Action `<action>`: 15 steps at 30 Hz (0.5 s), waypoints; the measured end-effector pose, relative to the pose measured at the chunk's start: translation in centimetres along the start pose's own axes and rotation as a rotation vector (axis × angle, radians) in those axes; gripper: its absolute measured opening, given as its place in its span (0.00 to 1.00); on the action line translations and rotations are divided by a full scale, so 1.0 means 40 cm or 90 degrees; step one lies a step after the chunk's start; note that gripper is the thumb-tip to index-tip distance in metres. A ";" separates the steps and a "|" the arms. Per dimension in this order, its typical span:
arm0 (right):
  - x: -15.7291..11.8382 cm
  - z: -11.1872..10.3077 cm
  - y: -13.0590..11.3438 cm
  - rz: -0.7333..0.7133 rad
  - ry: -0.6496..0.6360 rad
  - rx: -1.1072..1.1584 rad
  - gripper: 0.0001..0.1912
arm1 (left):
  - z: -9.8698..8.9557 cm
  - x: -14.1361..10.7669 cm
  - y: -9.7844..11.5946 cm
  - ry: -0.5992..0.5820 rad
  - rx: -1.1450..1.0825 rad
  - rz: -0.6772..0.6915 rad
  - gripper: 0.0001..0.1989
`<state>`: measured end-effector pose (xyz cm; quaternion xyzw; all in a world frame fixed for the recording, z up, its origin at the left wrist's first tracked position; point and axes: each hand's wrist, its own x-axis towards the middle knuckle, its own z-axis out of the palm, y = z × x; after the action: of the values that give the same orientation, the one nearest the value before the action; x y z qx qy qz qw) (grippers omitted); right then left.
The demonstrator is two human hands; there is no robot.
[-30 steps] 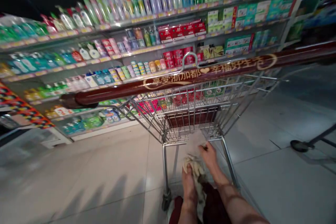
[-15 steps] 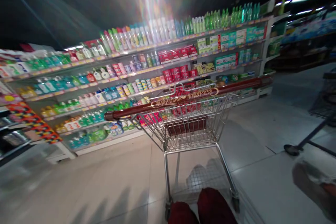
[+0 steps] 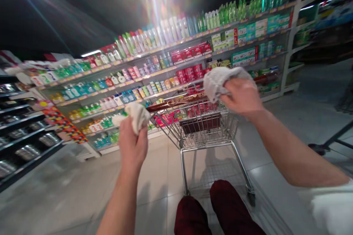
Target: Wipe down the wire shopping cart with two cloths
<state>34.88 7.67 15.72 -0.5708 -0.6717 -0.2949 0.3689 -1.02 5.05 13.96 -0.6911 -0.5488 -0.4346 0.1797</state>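
Straight ahead stands a wire shopping cart (image 3: 204, 128) with a reddish-brown handle bar (image 3: 176, 102) that carries lettering. My left hand (image 3: 132, 141) is closed round a cream-white cloth (image 3: 138, 115) by the bar's left end. A light grey cloth (image 3: 216, 82) is bunched in my right hand (image 3: 242, 95), in front of the right part of the bar and hiding some of it. Whether either cloth touches the bar, I cannot tell. Inside the basket is a dark brown panel (image 3: 200, 123).
Behind the cart runs a long shelf unit (image 3: 162, 69) of bottles, jars and boxes. Metal pots (image 3: 27, 152) fill a dark rack at the left. Part of another cart (image 3: 336, 139) shows at the right edge. Below are my dark red trouser legs (image 3: 226, 205) on a tiled floor.
Both my hands have come into view, each with a cloth, and reach to the cart's handle bar. The view has shifted slightly, showing more of the pot rack on the left.
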 end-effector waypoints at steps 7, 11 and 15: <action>0.156 0.055 -0.218 -0.174 -0.242 0.004 0.22 | 0.152 0.203 0.235 -0.243 0.267 0.236 0.37; 0.202 0.080 -0.201 -0.170 -0.305 0.012 0.25 | 0.154 0.278 0.221 -0.366 0.283 0.186 0.38; 0.203 0.089 -0.175 -0.170 -0.287 0.012 0.23 | 0.142 0.314 0.177 -0.380 0.286 0.138 0.32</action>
<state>26.80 13.81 20.67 -0.5253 -0.8088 -0.2000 0.1728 7.99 14.39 22.42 -0.7845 -0.5824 -0.0621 0.2040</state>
